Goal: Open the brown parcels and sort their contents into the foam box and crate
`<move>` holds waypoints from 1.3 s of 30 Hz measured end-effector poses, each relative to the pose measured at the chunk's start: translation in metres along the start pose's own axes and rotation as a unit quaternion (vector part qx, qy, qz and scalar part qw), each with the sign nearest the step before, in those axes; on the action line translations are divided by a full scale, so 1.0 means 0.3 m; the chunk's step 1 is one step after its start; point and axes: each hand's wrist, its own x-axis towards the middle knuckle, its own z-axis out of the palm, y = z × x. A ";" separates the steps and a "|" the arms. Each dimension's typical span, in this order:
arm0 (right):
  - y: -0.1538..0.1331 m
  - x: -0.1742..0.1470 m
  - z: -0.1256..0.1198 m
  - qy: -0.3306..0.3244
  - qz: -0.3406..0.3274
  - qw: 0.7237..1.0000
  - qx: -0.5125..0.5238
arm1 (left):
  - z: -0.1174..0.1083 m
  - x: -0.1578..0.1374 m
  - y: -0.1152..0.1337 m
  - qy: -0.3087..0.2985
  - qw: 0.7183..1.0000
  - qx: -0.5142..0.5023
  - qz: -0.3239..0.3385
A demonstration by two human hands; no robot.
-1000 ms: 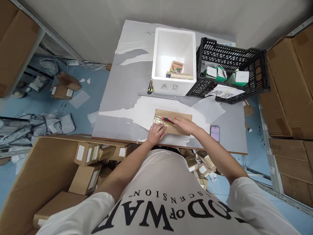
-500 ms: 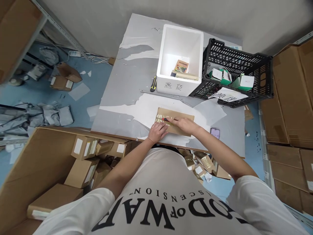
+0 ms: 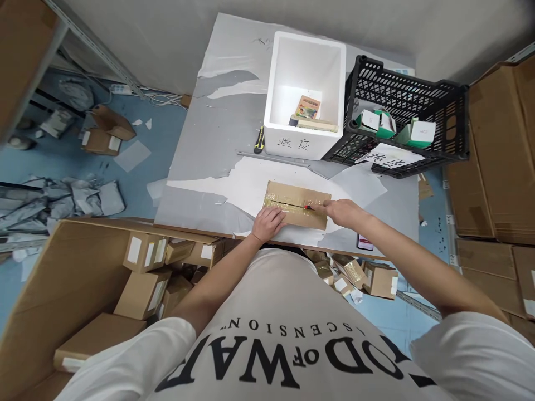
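A small taped cardboard box (image 3: 292,217) lies flat near the front of the table. A dark slit runs lengthwise through the tape on its top. My left hand (image 3: 268,224) rests on the box's near left corner, fingers stretched out and pressing on it. My right hand (image 3: 345,214) is closed around a small utility knife (image 3: 308,207), whose red part shows at the slit; most of its handle is hidden by the fingers. Behind the box, a yellow-and-black utility knife (image 3: 259,140) lies on the table (image 3: 192,161).
A white foam box (image 3: 303,136) with books inside stands behind the cardboard box. Beside it is a black plastic crate (image 3: 409,94) holding green-and-white boxes. A phone (image 3: 365,243) lies at the table's front right. A large carton (image 3: 83,245) of parcels stands at front left.
My right hand has drawn the knife rightward along the box top, and the slit now shows behind it. My left hand stays on the box's left end.
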 end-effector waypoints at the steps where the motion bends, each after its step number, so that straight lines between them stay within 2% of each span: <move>1: 0.022 -0.029 0.015 -0.006 0.005 1.000 -0.003 | -0.001 0.000 0.000 -0.002 1.000 -0.001 0.000; 8: 0.125 -0.203 0.123 -0.015 0.064 0.998 0.022 | -0.007 0.000 0.003 -0.021 1.000 0.001 -0.009; 14: 0.139 -0.264 0.176 0.008 0.074 0.997 0.024 | -0.008 0.004 -0.001 -0.020 1.000 0.002 -0.006; 20: 0.145 -0.309 0.247 0.074 0.076 0.992 0.063 | -0.024 0.013 0.006 -0.043 0.999 0.015 -0.014; 22: 0.149 -0.330 0.291 0.102 0.082 0.986 0.105 | -0.039 0.018 0.014 -0.049 0.998 0.023 -0.016; 24: 0.141 -0.345 0.349 0.148 0.099 0.968 0.177 | -0.056 0.025 0.026 -0.057 0.998 0.029 -0.017; 26: 0.111 -0.344 0.416 0.212 0.138 0.922 0.293 | -0.074 0.032 0.037 -0.069 0.997 0.031 -0.021; 27: 0.087 -0.334 0.448 0.240 0.166 0.885 0.363 | -0.082 0.037 0.043 -0.076 0.996 0.030 -0.023; 30: -0.007 -0.272 0.528 0.282 0.244 0.738 0.562 | -0.105 0.054 0.051 -0.100 0.994 0.024 -0.026; 32: -0.070 -0.218 0.558 0.297 0.255 0.643 0.658 | -0.118 0.072 0.050 -0.111 0.993 0.024 -0.024; 34: -0.118 -0.172 0.573 0.313 0.244 0.564 0.724 | -0.129 0.095 0.044 -0.116 0.993 0.030 -0.020; 36: -0.148 -0.142 0.578 0.319 0.232 0.513 0.762 | -0.136 0.124 0.034 -0.121 0.991 0.045 -0.021; 39: -0.166 -0.126 0.579 0.316 0.221 0.477 0.790 | -0.137 0.170 0.019 -0.150 0.985 0.081 -0.041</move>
